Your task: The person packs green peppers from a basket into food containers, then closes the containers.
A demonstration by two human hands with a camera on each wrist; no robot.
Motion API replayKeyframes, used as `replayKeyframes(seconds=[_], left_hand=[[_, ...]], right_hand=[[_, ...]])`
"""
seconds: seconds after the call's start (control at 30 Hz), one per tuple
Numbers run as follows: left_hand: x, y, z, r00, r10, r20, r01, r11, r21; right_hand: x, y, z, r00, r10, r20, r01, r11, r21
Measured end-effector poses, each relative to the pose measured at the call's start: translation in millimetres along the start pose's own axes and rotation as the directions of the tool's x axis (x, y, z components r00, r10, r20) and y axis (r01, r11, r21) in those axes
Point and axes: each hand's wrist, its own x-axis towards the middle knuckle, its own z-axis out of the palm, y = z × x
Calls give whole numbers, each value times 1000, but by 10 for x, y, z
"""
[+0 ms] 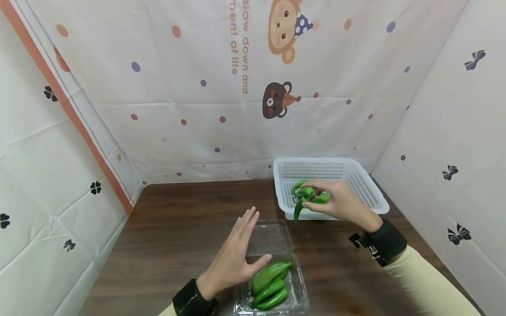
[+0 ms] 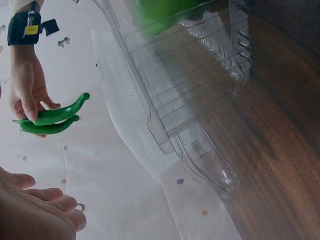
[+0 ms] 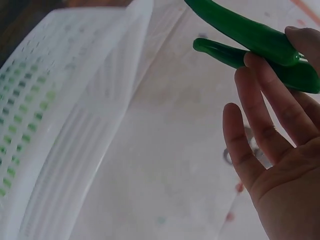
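A: Head view: the right hand (image 1: pixel 343 202) pinches two green peppers (image 1: pixel 306 195) over the near rim of the white basket (image 1: pixel 371 193), at two o'clock from the clear clamshell box (image 1: pixel 294 294).

B: And the left hand (image 1: pixel 233 259)?

A: Fingers straight, holding nothing, its thumb by the box's open lid (image 1: pixel 270 237). More peppers (image 1: pixel 270 283) lie in the box.

B: Which step?

A: I judge a transfer between box and basket, mid-carry. Next calls for lowering the pair clear of the rim.
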Motion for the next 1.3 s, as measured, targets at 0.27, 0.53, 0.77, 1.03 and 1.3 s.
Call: replayKeyframes(seconds=[0.27, 0.53, 0.77, 1.03, 1.3], left_hand=[[-30, -22, -55, 1000, -6, 4, 6, 1000, -1], [-121, -42, -91, 1000, 16, 18, -16, 1000, 15], [-218, -47, -114, 998, 35, 59, -37, 999, 29], [-349, -78, -152, 994, 55, 99, -58, 998, 27], [-443, -87, -170, 991, 46, 127, -50, 998, 30]], right_hand=[[24, -273, 68, 993, -119, 6, 118, 991, 62], [7, -491, 164, 975, -221, 22, 221, 975, 26], [-29, -687, 251, 967, -236, 94, 238, 971, -8], [-28, -834, 323, 951, -280, 136, 287, 957, -37], [-78, -859, 441, 938, -289, 193, 307, 949, -71]])
